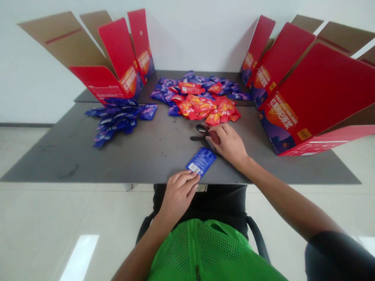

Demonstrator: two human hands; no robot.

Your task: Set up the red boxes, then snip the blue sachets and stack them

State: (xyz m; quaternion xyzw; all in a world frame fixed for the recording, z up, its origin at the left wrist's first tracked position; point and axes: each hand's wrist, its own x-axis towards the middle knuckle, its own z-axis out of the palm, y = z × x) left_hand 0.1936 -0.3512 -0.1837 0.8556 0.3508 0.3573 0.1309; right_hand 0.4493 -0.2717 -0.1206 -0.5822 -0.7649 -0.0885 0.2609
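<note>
My left hand [178,192] pinches the near end of a blue sachet [201,160] that lies at the front edge of the dark grey table [140,156]. My right hand [227,142] rests on the table just beyond it, fingers curled over the handles of a pair of scissors [200,132] that has dark and reddish grips. Straight ahead is a heap of red and orange sachets [205,107], with purple-blue sachets [193,84] behind it. A separate pile of blue sachets [120,119] lies to the left.
Open red cardboard boxes with raised flaps stand at the back left [117,74] and along the right side [307,101]. A white wall runs behind the table. A green mesh garment [211,249] covers my lap, over a dark chair.
</note>
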